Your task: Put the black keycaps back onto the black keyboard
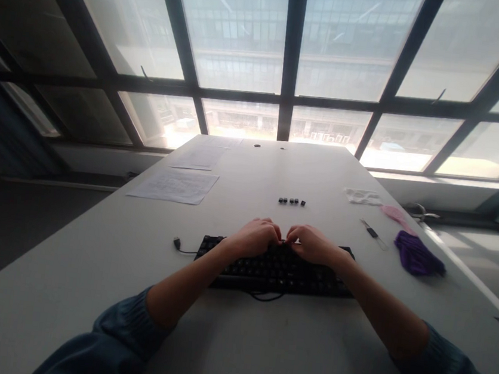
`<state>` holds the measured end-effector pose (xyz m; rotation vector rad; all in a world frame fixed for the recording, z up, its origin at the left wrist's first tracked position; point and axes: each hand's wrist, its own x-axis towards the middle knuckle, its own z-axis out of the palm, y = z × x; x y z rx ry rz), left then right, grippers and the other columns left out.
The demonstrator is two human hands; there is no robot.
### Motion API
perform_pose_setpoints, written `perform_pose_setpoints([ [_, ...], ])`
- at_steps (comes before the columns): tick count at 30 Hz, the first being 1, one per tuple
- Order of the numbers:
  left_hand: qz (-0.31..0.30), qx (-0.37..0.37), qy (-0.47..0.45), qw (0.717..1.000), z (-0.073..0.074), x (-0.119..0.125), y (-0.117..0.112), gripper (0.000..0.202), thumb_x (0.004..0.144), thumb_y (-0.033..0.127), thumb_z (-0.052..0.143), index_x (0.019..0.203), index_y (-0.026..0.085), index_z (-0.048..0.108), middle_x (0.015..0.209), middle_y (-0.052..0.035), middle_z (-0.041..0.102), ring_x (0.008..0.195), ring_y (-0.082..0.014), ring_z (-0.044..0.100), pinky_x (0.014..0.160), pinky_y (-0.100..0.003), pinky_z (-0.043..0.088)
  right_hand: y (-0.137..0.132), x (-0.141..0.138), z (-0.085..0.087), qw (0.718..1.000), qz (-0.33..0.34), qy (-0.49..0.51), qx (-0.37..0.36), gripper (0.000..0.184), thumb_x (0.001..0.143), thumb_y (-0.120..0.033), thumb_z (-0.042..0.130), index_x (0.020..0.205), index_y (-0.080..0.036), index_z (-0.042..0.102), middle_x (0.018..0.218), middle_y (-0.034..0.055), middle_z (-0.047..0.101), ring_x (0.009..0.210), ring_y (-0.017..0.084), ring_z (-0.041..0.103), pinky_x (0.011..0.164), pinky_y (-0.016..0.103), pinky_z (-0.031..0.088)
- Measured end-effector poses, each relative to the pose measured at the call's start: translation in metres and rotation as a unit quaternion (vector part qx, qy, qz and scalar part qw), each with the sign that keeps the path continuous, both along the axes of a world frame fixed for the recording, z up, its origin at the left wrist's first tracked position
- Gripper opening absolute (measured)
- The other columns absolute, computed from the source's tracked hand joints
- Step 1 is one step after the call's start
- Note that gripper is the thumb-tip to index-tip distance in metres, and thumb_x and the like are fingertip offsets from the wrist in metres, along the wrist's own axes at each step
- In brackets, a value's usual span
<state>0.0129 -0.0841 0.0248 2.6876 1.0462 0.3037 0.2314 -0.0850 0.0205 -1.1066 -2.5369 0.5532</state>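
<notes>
A black keyboard [248, 280] lies flat on the white table in front of me. My left hand [259, 236] rests over its back edge, fingers curled and bunched near the top middle row. Close beside it, my right hand [310, 243] bends its fingers down at the same spot, with the two sets of fingertips nearly meeting. What the fingertips pinch, if anything, is too small and hidden to make out. Several small black keycaps [291, 201] stand in a row just behind the hands.
Paper sheets [172, 186] lie at the left. To the right are a keycap puller [373, 233], a white cloth [362, 197], a pink cloth [397, 216] and a purple cloth [417, 254]. The keyboard's USB plug [177, 242] sits left of it. Large windows rise behind the table.
</notes>
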Motion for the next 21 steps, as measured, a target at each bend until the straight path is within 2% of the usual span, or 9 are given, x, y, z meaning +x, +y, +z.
perform_pose_setpoints([
  [3,0.009,0.007,0.019,1.0,-0.002,0.0,0.0,0.034,0.078,0.004,0.061,0.092,0.028,0.079,0.106,-0.0031,0.074,0.107,-0.0228,0.061,0.095,-0.031,0.043,-0.003,0.002,0.002,0.998,-0.025,-0.047,0.022,0.03,0.077,-0.007,0.058,0.086,-0.026,0.079,0.104,0.0027,0.076,0.088,0.021,0.068,0.074,0.026,0.043],
  [8,0.02,0.009,0.028,0.999,-0.003,0.001,-0.002,0.027,0.08,0.007,0.061,0.091,0.025,0.078,0.106,-0.0047,0.072,0.106,-0.0239,0.061,0.093,-0.033,0.044,-0.006,0.002,0.003,0.995,-0.032,-0.093,0.023,0.028,0.077,-0.008,0.06,0.086,-0.026,0.078,0.105,0.0044,0.076,0.092,0.023,0.068,0.072,0.027,0.042],
  [13,0.006,-0.025,-0.01,1.0,-0.002,0.002,-0.001,0.031,0.08,0.005,0.056,0.092,0.023,0.079,0.107,-0.0055,0.072,0.103,-0.0218,0.063,0.095,-0.032,0.045,-0.005,0.003,0.004,0.998,-0.016,-0.065,0.006,0.03,0.078,-0.007,0.059,0.087,-0.027,0.08,0.106,0.0043,0.076,0.095,0.023,0.069,0.077,0.027,0.045],
  [16,-0.007,-0.074,-0.062,0.995,0.001,0.004,0.017,0.035,0.079,0.003,0.054,0.092,0.023,0.08,0.104,-0.0041,0.073,0.095,-0.0171,0.066,0.089,-0.026,0.048,0.01,0.007,0.002,0.999,0.02,-0.028,-0.034,0.035,0.079,-0.006,0.057,0.092,-0.027,0.081,0.102,0.003,0.078,0.092,0.021,0.07,0.08,0.025,0.047],
  [18,0.034,-0.06,-0.102,0.992,0.005,0.006,0.038,0.034,0.081,0.005,0.053,0.091,0.022,0.08,0.098,-0.0031,0.075,0.089,-0.0157,0.067,0.086,-0.024,0.05,0.028,0.008,0.002,0.999,0.016,0.004,-0.047,0.033,0.08,-0.007,0.058,0.094,-0.025,0.081,0.095,0.0021,0.079,0.084,0.018,0.071,0.076,0.023,0.049],
  [21,0.164,0.009,-0.127,0.978,0.008,0.012,0.076,0.032,0.083,0.007,0.054,0.095,0.021,0.08,0.097,-0.0033,0.076,0.089,-0.0167,0.068,0.088,-0.026,0.05,0.065,0.008,0.001,0.997,-0.069,0.035,-0.004,0.024,0.083,-0.012,0.063,0.097,-0.021,0.08,0.089,0.0037,0.078,0.079,0.017,0.07,0.073,0.023,0.05],
])
